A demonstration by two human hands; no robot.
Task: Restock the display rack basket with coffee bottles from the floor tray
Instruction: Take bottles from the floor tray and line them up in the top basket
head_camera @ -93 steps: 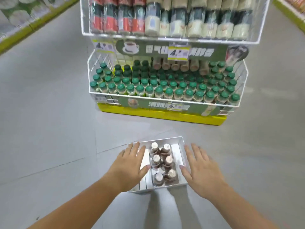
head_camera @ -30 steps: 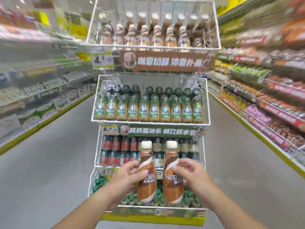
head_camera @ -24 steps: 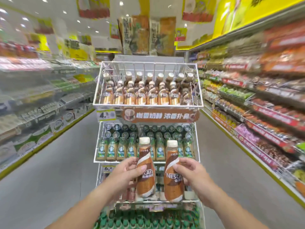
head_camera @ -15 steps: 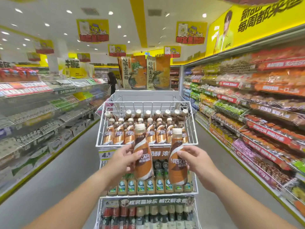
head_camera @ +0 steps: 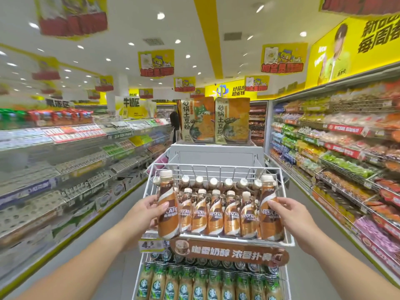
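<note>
Straight ahead and at chest height: the display rack (head_camera: 216, 252), white wire, topped by the basket (head_camera: 218, 167) that takes the coffee. Below it, a lower tier of green-capped bottles (head_camera: 207, 282), no part of this move. Inside the basket, rows of coffee bottles (head_camera: 216, 215) already standing upright, labels forward, filling the middle of the front row and leaving the two front corners as the apparent gaps. Just in front of the near rim, two more of the same: the left bottle (head_camera: 168, 211) at the left corner, the right bottle (head_camera: 271, 211) at the right corner, both upright, long axis vertical, caps up, bases about level with the basket's front wire. Wrapped around the left bottle's body, the left hand (head_camera: 145, 210), thumb across the label, fingers behind. Closed likewise on the right bottle, the right hand (head_camera: 290, 217), thumb on the label's outer edge. Well apart, those hands, one to each side of the stocked rows, each equally near its own corner. Probably the decisive relation: basket floor lying forward of and slightly beyond the held bottles, so likely a short lift over the rim, then forward and down, axis kept vertical. Not in view: the floor tray. Small risk, as a judgement: knocking the neighbouring front bottles when sliding in beside them.
</note>
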